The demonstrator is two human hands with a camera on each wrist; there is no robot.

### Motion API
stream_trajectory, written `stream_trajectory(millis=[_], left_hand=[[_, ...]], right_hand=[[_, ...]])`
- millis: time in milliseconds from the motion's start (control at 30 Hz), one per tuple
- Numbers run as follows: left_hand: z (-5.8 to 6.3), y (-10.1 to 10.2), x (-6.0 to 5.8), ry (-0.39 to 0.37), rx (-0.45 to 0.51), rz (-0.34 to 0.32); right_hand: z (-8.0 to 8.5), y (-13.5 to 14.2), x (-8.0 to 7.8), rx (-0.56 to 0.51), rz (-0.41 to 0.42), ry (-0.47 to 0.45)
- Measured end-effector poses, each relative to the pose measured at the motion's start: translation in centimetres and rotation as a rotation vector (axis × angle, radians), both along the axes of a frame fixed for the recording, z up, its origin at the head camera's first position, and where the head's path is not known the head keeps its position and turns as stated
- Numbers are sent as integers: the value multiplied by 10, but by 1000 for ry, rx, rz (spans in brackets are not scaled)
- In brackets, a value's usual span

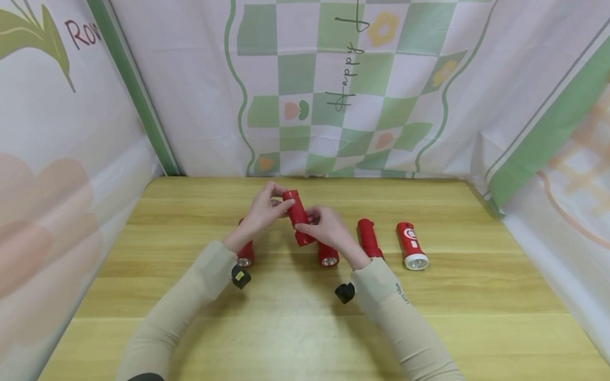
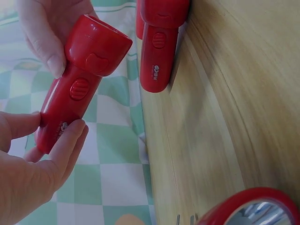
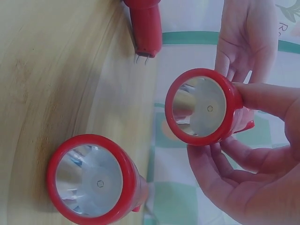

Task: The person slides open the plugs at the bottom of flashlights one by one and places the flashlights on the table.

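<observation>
Held red flashlight [image 1: 299,215] sits between the two hands, apparently clear of the worktop [image 1: 290,327]. Long axis, head view: tail end far and slightly left, lens end near and slightly right, so the barrel runs obliquely between the hands rather than straight across. Left hand [image 1: 262,209] is at the tail; thumb on one side, fingers on the other, a light pinch with little spread beyond the barrel's thickness. Right hand [image 1: 329,226] is at the lens end; thumb on one side of the flared head, fingers curled on the opposite side, a wider hold set by the rim. Lens faces back toward the person; right wrist view looks almost straight into the reflector. Left wrist view shows the ribbed switch on the side turned to that camera. Key relation, as judged: each end belongs to one hand, the right being nearer the lens and the left nearer the tail, so any turn of the barrel depends on both. Resting neighbours: middle red flashlight [image 1: 327,253] lies just below the right hand, lens toward the person, roughly the same heading; left red flashlight [image 1: 246,253] lies partly hidden beneath the left wrist. Farther right: another red flashlight [image 1: 367,236], its near end hidden at the sleeve, then a white-rimmed flashlight [image 1: 408,240].
</observation>
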State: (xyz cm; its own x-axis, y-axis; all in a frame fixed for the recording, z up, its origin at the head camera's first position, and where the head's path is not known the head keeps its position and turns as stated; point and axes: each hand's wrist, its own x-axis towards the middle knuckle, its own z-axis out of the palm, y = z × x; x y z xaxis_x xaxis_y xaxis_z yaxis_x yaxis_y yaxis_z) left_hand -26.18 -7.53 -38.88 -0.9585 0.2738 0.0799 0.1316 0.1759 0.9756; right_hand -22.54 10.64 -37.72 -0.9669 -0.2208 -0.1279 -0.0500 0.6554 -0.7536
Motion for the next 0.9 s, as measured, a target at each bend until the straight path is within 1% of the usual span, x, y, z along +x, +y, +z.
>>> stream_trajectory(millis=[167,433,700,900], left_hand=[[-1,0,2,1,15,-3],[2,0,5,2,17,-10],[4,0,7,3,42,10],[2,1,7,24,29,48]], right_hand=[[1,1,1,-5,-2,-7],[4,4,0,1,-13,-3],[7,7,1,-2,2,3],[6,9,2,-5,11,16]])
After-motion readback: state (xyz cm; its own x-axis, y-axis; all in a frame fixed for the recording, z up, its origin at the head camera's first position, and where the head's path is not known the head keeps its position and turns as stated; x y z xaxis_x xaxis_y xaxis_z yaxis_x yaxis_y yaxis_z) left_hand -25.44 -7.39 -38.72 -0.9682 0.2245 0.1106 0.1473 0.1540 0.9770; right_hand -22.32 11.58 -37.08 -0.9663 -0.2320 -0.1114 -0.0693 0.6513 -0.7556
